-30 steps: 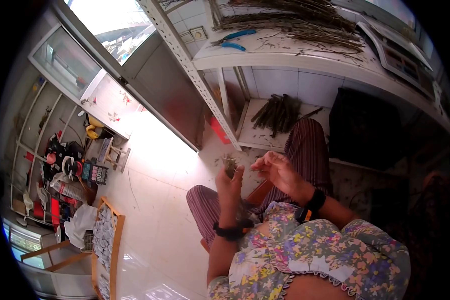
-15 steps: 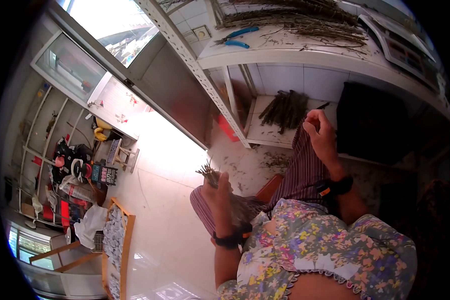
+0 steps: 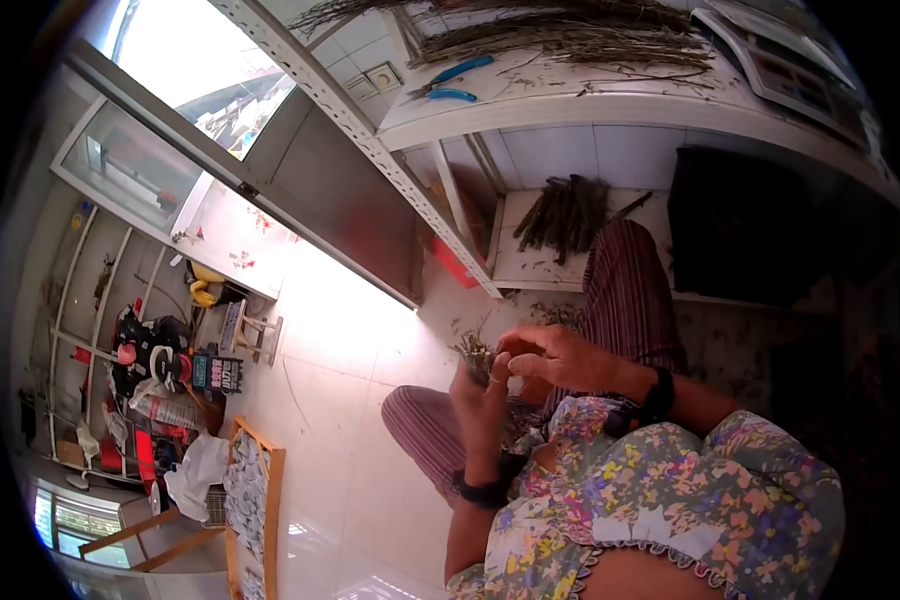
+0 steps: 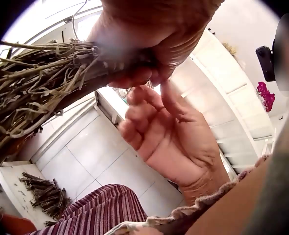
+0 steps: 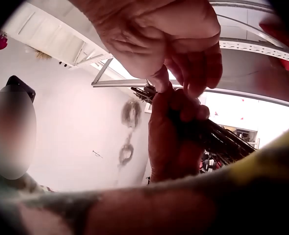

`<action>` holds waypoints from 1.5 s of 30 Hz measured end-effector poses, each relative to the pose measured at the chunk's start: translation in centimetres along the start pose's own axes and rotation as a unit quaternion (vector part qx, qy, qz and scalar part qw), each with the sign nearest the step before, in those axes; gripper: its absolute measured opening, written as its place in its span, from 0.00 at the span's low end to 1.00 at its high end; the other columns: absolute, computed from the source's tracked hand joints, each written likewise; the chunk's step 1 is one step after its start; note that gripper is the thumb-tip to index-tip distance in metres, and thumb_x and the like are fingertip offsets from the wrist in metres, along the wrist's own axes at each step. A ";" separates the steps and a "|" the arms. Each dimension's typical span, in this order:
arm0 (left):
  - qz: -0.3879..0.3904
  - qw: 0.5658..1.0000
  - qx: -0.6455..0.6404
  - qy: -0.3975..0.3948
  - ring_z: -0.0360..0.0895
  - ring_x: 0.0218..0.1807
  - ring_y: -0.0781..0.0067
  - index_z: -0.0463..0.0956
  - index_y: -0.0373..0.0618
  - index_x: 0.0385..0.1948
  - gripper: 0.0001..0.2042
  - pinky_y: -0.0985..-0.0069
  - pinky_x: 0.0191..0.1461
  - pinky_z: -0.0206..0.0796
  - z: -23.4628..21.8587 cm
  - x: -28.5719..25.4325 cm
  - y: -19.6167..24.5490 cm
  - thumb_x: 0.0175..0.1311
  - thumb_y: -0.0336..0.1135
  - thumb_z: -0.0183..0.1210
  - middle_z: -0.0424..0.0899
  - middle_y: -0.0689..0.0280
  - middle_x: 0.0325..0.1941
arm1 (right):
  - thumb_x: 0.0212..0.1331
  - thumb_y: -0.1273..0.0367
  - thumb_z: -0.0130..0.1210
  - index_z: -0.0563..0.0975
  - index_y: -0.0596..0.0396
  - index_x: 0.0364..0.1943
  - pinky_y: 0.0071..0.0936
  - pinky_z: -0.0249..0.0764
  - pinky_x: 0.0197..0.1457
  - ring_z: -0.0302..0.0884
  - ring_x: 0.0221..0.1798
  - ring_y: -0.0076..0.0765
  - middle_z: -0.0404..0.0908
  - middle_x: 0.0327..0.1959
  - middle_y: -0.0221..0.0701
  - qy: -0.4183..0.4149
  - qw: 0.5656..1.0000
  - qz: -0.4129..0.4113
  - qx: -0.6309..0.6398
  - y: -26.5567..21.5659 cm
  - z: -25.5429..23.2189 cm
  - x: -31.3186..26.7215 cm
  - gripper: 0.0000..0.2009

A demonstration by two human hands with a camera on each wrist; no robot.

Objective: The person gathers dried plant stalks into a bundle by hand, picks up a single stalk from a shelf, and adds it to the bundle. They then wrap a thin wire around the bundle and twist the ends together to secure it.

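I sit with both hands raised in front of my striped trouser legs (image 3: pixel 630 290). My left hand (image 3: pixel 482 390) grips a bundle of dry twigs (image 3: pixel 473 352) upright; the left wrist view shows that hand (image 4: pixel 149 29) wrapped round the bundle (image 4: pixel 36 83). My right hand (image 3: pixel 555 358) meets it from the right, and its curled fingertips (image 5: pixel 183 83) pinch at the stems just above the left hand (image 5: pixel 174 137). What exactly is pinched is hidden by the fingers. Both wrists wear black bands.
A white counter (image 3: pixel 610 105) carries long dry twigs (image 3: pixel 570 40) and blue-handled pliers (image 3: pixel 450 80). Cut twigs (image 3: pixel 568 215) lie on the low shelf, next to a black bag (image 3: pixel 740 225). A wooden tray (image 3: pixel 250 490) and cluttered racks (image 3: pixel 160 370) stand at the left.
My right hand reached out to the cut twigs on the low shelf, then came back to the bundle. My left hand kept holding the bundle and shifted slightly right.
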State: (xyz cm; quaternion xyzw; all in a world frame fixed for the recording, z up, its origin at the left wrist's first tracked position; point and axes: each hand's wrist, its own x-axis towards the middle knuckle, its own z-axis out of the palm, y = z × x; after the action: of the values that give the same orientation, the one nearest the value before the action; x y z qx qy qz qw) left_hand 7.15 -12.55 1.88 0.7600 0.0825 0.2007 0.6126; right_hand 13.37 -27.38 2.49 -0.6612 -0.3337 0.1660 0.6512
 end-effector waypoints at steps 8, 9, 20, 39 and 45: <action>-0.014 0.997 0.068 -0.022 0.71 0.30 0.76 0.73 0.35 0.34 0.13 0.74 0.35 0.65 0.2 -0.3 0.4 0.61 0.38 0.60 0.78 0.59 0.27 | 0.62 0.68 0.53 0.75 0.61 0.44 0.20 0.64 0.33 0.66 0.29 0.17 0.72 0.25 0.25 0.026 0.999 -0.008 -0.046 0.6 -0.2 -0.8 0.11; -0.010 0.998 0.061 -0.012 0.70 0.29 0.77 0.73 0.35 0.34 0.13 0.74 0.34 0.65 0.2 -0.4 0.3 0.61 0.37 0.60 0.78 0.60 0.26 | 0.62 0.68 0.53 0.75 0.61 0.42 0.20 0.63 0.32 0.64 0.28 0.17 0.70 0.23 0.24 0.039 0.997 -0.035 -0.053 1.2 0.0 -0.8 0.10; -0.030 0.995 -0.048 0.088 0.61 0.18 0.87 0.69 0.43 0.26 0.08 0.85 0.21 0.53 -1.2 -0.2 -0.5 0.60 0.32 0.59 0.68 0.75 0.17 | 0.64 0.53 0.46 0.68 0.56 0.54 0.35 0.55 0.66 0.58 0.65 0.37 0.63 0.63 0.38 0.081 0.981 -0.163 -0.069 -2.8 -3.8 -0.5 0.23; -0.044 0.997 -0.054 0.041 0.63 0.14 0.81 0.67 0.41 0.25 0.08 0.81 0.19 0.59 -1.7 0.8 -2.4 0.58 0.29 0.58 0.69 0.70 0.14 | 0.63 0.63 0.53 0.75 0.57 0.29 0.26 0.67 0.20 0.72 0.18 0.30 0.75 0.21 0.33 -0.023 0.899 -0.437 0.017 -18.8 -3.1 -5.2 0.12; -0.047 0.996 -0.018 0.073 0.64 0.18 0.83 0.69 0.40 0.26 0.07 0.83 0.21 0.56 -1.0 0.1 -0.7 0.59 0.29 0.58 0.70 0.71 0.17 | 0.58 0.71 0.54 0.74 0.58 0.24 0.21 0.63 0.16 0.68 0.14 0.27 0.69 0.17 0.31 -0.009 0.830 -0.556 -0.047 -20.6 -1.9 -4.6 0.08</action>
State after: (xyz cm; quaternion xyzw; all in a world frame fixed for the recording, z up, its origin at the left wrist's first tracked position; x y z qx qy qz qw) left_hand 6.93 -11.46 1.43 0.7272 0.1589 0.2283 0.6275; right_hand 6.65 -33.25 21.74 -0.3921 -0.6582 -0.2341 0.5985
